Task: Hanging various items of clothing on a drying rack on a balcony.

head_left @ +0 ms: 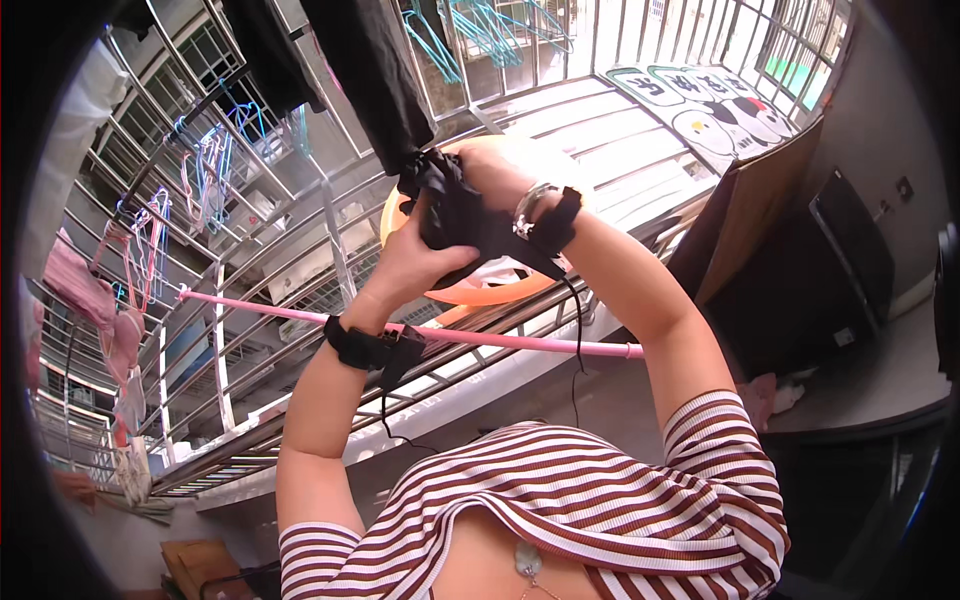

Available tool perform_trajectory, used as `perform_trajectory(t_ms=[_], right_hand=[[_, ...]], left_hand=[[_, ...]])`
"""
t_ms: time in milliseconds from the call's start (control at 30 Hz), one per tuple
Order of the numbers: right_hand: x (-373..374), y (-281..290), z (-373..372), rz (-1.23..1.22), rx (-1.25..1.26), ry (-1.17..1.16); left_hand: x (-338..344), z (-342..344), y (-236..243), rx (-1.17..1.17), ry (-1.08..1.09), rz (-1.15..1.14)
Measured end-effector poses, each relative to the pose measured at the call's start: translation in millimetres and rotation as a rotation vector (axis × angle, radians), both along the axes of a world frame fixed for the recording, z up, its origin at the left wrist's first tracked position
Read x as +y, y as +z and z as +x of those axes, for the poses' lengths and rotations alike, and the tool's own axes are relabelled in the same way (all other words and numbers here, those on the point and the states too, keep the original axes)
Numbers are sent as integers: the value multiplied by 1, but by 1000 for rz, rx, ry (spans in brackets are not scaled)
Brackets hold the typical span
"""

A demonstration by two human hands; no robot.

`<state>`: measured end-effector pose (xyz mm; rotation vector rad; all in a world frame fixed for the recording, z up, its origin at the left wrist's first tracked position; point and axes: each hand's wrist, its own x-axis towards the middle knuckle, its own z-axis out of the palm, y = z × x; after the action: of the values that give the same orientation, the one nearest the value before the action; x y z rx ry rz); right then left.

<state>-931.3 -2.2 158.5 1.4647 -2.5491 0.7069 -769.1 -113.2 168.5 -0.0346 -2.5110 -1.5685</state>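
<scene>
A long black garment [375, 85], its exact kind unclear, runs from the top of the view down to a bunched end between my hands. My left hand [415, 262] is closed around the bunched cloth, with its thumb lying across the front. Just above and to the right, my right hand [492, 178] grips the same cloth near its top; its fingertips are hidden. Behind and below my hands shows an orange basin [490, 292], with some light-coloured cloth partly visible in it.
A pink pole [500, 340] crosses under my forearms in front of the metal railing [225, 350]. Coloured hangers [215, 160] hang at the left and blue-green hangers [485, 35] at the top. A painted board [705, 110] lies at the far right, beside a brown panel [760, 205].
</scene>
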Motion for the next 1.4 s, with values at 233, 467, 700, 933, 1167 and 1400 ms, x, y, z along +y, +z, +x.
perform_trajectory(t_ms=[233, 467, 700, 933, 1167, 1400], right_hand=[[36, 27, 20, -816, -1198, 487], [21, 5, 60, -879, -331, 10], [28, -2, 44, -859, -1010, 522], [45, 5, 30, -606, -706, 573], [28, -6, 17, -781, -1414, 221], [8, -15, 10, -599, -1050, 268]], left_hand=[[-23, 17, -12, -246, -26, 1244], [2, 30, -27, -148, -89, 1524], [7, 31, -23, -72, -261, 1495], [3, 17, -3, -246, -161, 1070], [-1, 12, 8, 8, -73, 552], [-6, -19, -12, -18, -89, -401]])
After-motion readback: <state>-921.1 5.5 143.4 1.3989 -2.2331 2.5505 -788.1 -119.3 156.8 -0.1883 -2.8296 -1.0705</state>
